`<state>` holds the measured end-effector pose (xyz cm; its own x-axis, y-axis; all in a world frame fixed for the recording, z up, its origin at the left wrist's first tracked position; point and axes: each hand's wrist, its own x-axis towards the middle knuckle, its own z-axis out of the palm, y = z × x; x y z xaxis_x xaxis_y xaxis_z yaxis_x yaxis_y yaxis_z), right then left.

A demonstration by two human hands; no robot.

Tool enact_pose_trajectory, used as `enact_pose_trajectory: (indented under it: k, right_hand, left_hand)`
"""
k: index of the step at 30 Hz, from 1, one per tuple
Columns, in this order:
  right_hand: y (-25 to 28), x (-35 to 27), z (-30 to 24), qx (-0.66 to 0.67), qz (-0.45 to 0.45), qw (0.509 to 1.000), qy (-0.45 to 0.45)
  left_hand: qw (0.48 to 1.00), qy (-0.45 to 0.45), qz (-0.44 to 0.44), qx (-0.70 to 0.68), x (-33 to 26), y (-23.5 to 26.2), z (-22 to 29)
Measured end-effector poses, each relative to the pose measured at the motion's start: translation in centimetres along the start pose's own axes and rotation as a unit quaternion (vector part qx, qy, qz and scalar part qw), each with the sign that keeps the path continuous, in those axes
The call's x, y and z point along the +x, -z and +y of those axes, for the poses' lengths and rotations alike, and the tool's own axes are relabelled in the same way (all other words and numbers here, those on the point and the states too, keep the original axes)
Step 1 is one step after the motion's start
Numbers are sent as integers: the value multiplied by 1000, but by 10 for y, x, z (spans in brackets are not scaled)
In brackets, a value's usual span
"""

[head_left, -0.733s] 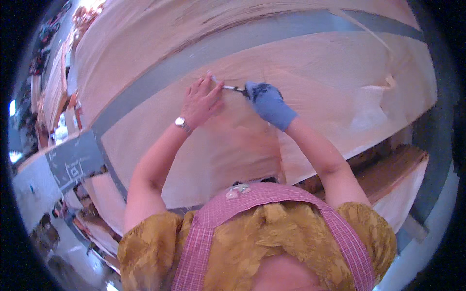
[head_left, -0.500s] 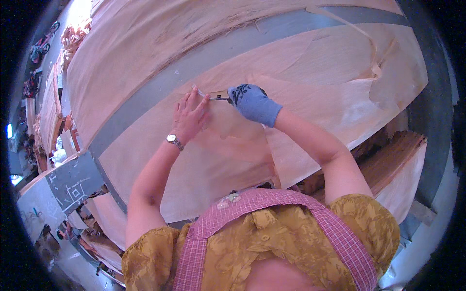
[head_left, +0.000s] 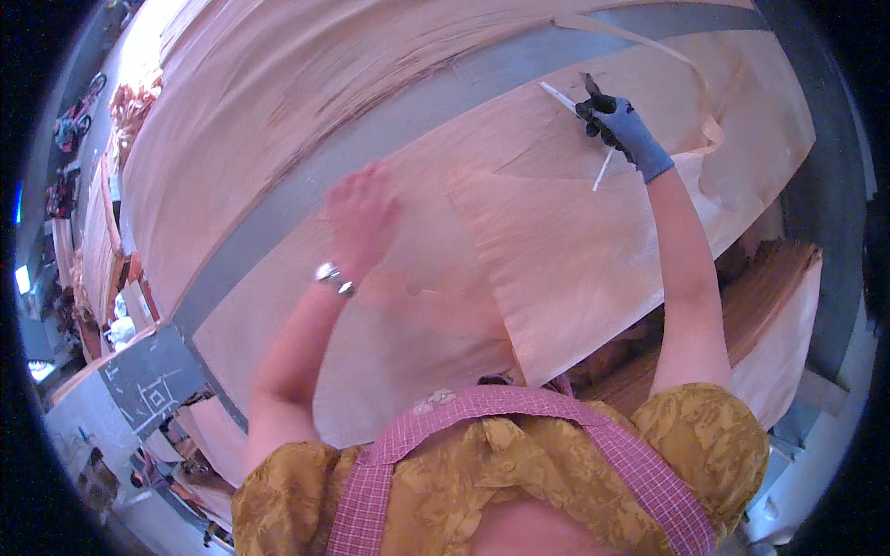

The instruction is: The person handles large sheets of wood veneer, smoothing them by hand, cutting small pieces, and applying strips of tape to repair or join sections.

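My bare left hand (head_left: 360, 218), blurred by motion, is over a large pale wood veneer sheet (head_left: 278, 287), its fingers stretched out and nothing in it. My right hand (head_left: 626, 134), in a blue glove with dark finger coating, is out to the far right above the veneer. It is closed on a narrow dark tool (head_left: 591, 83), whose exact kind I cannot make out. A thin white strip (head_left: 601, 173) sticks out of the same grip at both ends. Between my hands, another veneer piece (head_left: 556, 269) overlaps the large sheet, with a straight edge on its left.
A grey strip of table (head_left: 278, 199) runs between this sheet and a wide stack of veneer (head_left: 278, 93) beyond. A long curled veneer offcut (head_left: 686, 65) lies at the far right. Brown stacked veneer (head_left: 751, 306) sits below the table's right edge. Chalk-like marks show on a grey panel (head_left: 153, 385).
My right hand has moved away from my left, far to the right, with the dark tool. The white strip now shows in its grip. My left hand stays in about the same place.
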<state>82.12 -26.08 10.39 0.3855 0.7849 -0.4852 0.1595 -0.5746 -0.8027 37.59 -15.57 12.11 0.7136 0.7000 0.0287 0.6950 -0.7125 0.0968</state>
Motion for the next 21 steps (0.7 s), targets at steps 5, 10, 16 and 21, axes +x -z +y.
enact_pose_trajectory:
  k: [5,10,16,21]
  right_hand:
    - [0,20,23,59,-33,998,13]
    - [0,16,24,90,-24,996,13]
    - [0,14,28,118,-20,992,25]
    - [-1,18,35,88,-19,995,46]
  left_hand:
    - [971,-129,91,-180,120,-45,133]
    - [978,-113,93,-147,173,-74,190]
    - [977,-108,105,-151,162,-82,200]
    - [979,-113,78,-152,158,-83,207]
